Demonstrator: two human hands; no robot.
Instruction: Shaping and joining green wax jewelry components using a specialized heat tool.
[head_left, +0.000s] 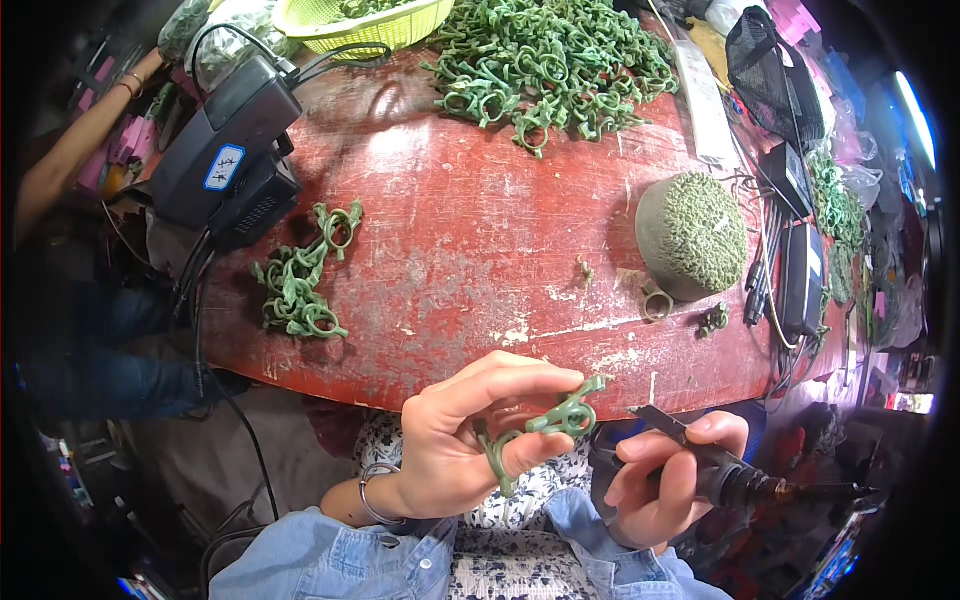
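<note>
My left hand (455, 425) is raised over the table's near edge, its fingers closed around green wax-like ring pieces (565, 418). One piece has a curled loop at the fingertips; another ring shape hangs below the thumb. To its right, my right hand (660, 480) grips a dark pen-like tool with a flat blade (715, 462), its tip pointing at the held pieces but apart from them. A small cluster of similar green rings (305, 275) lies on the left of the table. A large heap of them (565, 65) covers the far side.
The red worn tabletop (440, 260) carries a round tub of green granules (700, 240), a loose ring (655, 304) and green scraps (713, 319). A black device box (225, 150) with cables stands left, a yellow basket (365, 28) behind. Adapters (800, 275) lie right. Another person's arm (85, 150) shows far left.
</note>
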